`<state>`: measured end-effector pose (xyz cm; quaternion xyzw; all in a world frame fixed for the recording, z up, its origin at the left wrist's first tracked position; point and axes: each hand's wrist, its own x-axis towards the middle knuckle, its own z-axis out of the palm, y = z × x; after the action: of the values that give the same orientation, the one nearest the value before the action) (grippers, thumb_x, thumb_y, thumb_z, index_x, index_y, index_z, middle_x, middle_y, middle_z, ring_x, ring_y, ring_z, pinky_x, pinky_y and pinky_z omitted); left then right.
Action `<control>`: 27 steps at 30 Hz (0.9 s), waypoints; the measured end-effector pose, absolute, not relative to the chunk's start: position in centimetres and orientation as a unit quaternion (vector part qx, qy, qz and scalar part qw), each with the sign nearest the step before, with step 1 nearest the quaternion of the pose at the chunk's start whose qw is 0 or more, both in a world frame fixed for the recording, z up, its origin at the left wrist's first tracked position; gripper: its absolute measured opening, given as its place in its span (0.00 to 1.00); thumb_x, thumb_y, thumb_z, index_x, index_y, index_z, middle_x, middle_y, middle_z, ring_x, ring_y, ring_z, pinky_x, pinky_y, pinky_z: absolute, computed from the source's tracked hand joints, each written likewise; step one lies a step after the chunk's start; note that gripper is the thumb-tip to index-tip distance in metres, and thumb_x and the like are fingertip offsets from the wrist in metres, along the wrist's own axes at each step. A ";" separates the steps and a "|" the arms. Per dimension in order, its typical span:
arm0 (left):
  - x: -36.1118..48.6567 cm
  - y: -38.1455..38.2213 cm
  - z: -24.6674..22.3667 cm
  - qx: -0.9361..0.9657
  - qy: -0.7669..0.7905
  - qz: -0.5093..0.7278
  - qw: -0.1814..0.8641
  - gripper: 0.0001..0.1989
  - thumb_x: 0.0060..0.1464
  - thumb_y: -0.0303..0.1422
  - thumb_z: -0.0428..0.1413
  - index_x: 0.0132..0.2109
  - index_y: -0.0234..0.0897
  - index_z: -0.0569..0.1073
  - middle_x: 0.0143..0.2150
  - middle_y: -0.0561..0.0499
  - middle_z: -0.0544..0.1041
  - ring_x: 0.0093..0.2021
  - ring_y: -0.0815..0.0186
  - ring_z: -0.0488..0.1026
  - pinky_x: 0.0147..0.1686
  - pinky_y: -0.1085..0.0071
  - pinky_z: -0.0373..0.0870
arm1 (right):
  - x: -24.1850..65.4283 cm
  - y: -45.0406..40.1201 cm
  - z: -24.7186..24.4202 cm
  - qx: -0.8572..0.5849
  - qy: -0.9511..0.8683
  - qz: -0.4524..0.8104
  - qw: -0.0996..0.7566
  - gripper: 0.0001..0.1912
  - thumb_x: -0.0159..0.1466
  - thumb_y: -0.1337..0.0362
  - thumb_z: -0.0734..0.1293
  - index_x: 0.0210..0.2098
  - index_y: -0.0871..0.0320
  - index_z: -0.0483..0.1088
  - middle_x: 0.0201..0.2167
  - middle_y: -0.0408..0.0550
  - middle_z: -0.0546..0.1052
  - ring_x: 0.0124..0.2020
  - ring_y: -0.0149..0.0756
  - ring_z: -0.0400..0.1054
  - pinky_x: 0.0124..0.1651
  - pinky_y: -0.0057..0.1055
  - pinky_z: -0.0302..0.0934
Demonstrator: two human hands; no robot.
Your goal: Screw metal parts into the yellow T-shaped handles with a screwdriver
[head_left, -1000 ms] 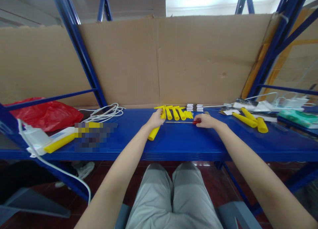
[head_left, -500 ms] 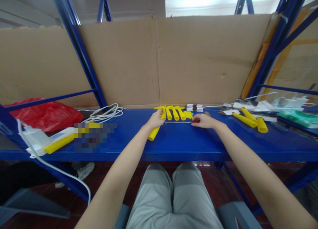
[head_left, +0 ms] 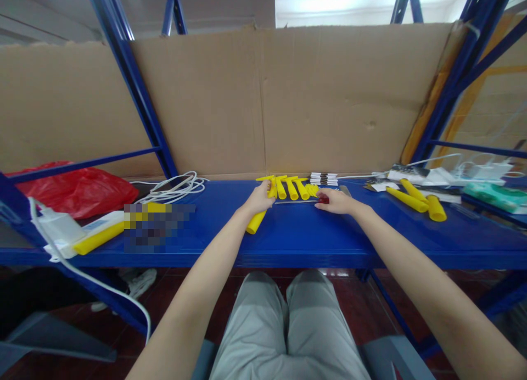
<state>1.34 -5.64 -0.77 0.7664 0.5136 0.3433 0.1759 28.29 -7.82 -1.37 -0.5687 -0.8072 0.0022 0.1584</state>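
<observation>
My left hand [head_left: 261,197] is closed round a yellow cone-shaped piece [head_left: 256,222], whose wide end points toward me. My right hand [head_left: 332,200] grips the dark red handle [head_left: 323,199] of a thin metal rod [head_left: 294,201], which points left toward my left hand. Behind the rod lie several yellow cone-shaped pieces [head_left: 292,189] in a row, with small yellow parts [head_left: 312,190] at their right. A stack of small white pieces [head_left: 323,178] stands just behind my right hand.
Several yellow pieces [head_left: 407,199] lie at the right, near papers and a green packet [head_left: 494,196]. On the left are a red plastic bag [head_left: 78,190], a coiled white cable [head_left: 177,188] and a white power strip [head_left: 63,229]. Cardboard [head_left: 263,105] stands behind the blue table [head_left: 304,234].
The rod and my right hand have shifted very slightly, up and to the left. My left hand keeps its hold on the yellow piece.
</observation>
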 end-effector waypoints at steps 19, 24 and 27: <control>1.4 -6.0 -0.6 0.773 0.506 0.339 0.175 0.22 0.48 0.21 0.55 0.53 0.31 0.66 0.53 0.37 0.75 0.46 0.59 0.77 0.44 0.67 0.73 | 25.1 -9.2 0.8 -0.534 -0.805 -0.134 0.220 0.13 0.64 0.66 0.58 0.42 0.57 0.73 0.44 0.54 0.78 0.48 0.44 0.71 0.49 0.35 0.61; 1.6 -6.4 -0.4 0.779 0.491 0.348 0.176 0.21 0.48 0.20 0.54 0.51 0.31 0.66 0.53 0.38 0.75 0.48 0.60 0.76 0.47 0.68 0.71 | 20.4 -8.4 1.6 -0.520 -0.817 -0.123 0.215 0.13 0.66 0.63 0.59 0.45 0.60 0.71 0.45 0.57 0.78 0.46 0.46 0.72 0.47 0.37 0.61; 1.6 -6.5 -0.3 0.783 0.488 0.347 0.167 0.20 0.48 0.20 0.53 0.51 0.31 0.66 0.52 0.39 0.75 0.47 0.60 0.76 0.47 0.66 0.71 | 18.4 -7.5 1.5 -0.522 -0.821 -0.091 0.213 0.13 0.66 0.63 0.60 0.47 0.60 0.71 0.48 0.58 0.77 0.48 0.46 0.71 0.47 0.36 0.62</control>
<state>1.64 -6.55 -0.26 0.7835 0.4877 0.3471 0.1667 18.37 -7.50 1.45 -0.5218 -0.8211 -0.0906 0.2128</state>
